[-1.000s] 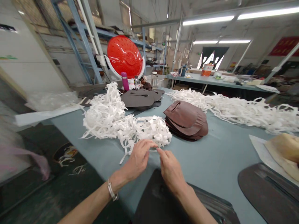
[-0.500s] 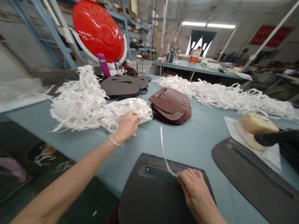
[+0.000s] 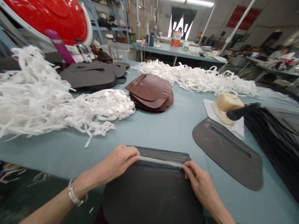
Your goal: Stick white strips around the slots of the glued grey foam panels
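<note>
left hand (image 3: 125, 158) and right hand (image 3: 198, 176) both pinch closed on a narrow white cloth-like strip (image 3: 161, 161). my uneven pull could skew it over the rounded black leather-like panel (image 3: 151, 194).

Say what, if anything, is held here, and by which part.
A white strip, held straight across the dark panel: the left grip pinches it near its left end, the right grip near its right.

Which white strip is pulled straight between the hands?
The strip spanning from left hand to right hand across the black panel; those in the heaps lie curled and tangled.
</note>
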`<state>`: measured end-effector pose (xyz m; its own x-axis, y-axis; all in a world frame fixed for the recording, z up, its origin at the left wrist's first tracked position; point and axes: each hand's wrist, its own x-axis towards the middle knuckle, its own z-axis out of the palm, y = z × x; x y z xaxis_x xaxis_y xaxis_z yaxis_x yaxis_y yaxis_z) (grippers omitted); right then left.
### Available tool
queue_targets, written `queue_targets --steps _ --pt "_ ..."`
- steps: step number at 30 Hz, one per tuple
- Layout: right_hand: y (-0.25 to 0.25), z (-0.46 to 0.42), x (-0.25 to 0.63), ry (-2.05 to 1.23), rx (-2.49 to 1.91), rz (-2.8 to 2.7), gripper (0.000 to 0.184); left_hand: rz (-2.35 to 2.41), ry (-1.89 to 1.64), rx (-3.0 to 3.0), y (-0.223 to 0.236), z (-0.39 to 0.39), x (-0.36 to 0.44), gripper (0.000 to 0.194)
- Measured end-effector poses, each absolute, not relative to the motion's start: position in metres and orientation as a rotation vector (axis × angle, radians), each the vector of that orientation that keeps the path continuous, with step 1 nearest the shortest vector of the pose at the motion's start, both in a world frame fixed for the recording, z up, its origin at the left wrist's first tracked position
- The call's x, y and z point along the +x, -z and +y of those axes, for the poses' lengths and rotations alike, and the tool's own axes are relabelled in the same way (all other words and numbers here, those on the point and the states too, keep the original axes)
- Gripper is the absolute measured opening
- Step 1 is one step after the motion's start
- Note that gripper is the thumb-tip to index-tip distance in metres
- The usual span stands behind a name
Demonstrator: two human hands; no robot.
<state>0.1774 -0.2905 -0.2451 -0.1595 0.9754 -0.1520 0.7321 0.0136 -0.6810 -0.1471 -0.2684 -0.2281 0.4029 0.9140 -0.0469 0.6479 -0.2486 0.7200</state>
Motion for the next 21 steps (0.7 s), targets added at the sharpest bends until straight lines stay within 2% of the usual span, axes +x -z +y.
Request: queue_targets --steps 7,21 --pt "0.245 -0.297 0.181 -1.087 -1.869 -1.666 0.032 1.693 -0.521 1.509 0.239 -0.282 -0.156 0.032" --pt "0.251 -0.276 0.181 -1.175 -1.947 -1.411 0.047 1.958 -0.513 1.446 0.244 -0.265 -0.153 0.023"
